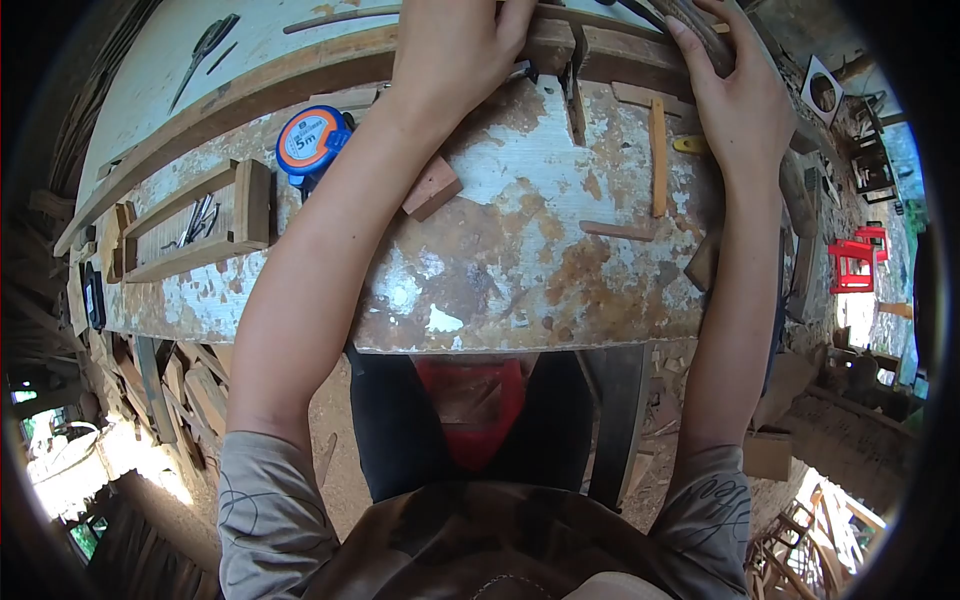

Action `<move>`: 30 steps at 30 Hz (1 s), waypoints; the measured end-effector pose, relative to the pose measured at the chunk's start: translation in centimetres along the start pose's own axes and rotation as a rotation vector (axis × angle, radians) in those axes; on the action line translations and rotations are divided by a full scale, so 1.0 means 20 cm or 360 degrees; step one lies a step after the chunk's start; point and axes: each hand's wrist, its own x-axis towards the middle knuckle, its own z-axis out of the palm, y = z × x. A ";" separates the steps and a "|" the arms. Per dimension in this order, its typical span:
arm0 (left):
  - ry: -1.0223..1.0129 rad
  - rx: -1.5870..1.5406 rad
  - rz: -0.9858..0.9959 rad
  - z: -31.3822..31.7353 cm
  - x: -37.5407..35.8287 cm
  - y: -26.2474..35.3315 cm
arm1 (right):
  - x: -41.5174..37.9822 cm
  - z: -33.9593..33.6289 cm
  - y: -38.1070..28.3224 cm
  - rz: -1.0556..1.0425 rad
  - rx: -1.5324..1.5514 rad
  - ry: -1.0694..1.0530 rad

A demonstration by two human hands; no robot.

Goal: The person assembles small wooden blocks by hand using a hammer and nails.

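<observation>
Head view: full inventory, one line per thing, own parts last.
workbench: 1, worn white and brown, centre
tape measure: 1, blue and orange, bench left
wooden tray: 1, brown, left of tape measure, metal tools inside
wood block: 1, reddish, beside left forearm
wood strips: several, orange-brown, bench right
long plank: 1, brown, along far edge
red stool: 1, red, ground at right
left hand: pressing on the plank, far edge
right hand: on dark pieces at far right edge, grip unclear

Both hands press on a long wooden strip (600, 45) at the far edge of the paint-flaked workbench (500, 260): left hand (450, 50) flat, right hand (735, 95) gripping; a blue tape measure (312, 142) sits beside the left forearm
</observation>
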 end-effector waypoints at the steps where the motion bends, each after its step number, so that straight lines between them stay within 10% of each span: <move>1: -0.0004 -0.0004 -0.0015 0.00 0.00 0.00 | 0.00 -0.02 -0.03 0.0036 -0.0003 -0.0023; 14: -0.0351 -0.0057 -0.0471 -0.01 -0.01 0.00 | -0.03 0.06 0.11 0.0095 -0.0163 -0.0160; 30: -0.0198 -0.0376 -0.0306 -0.04 -0.02 0.02 | -0.04 0.03 0.03 -0.0315 0.0138 0.0176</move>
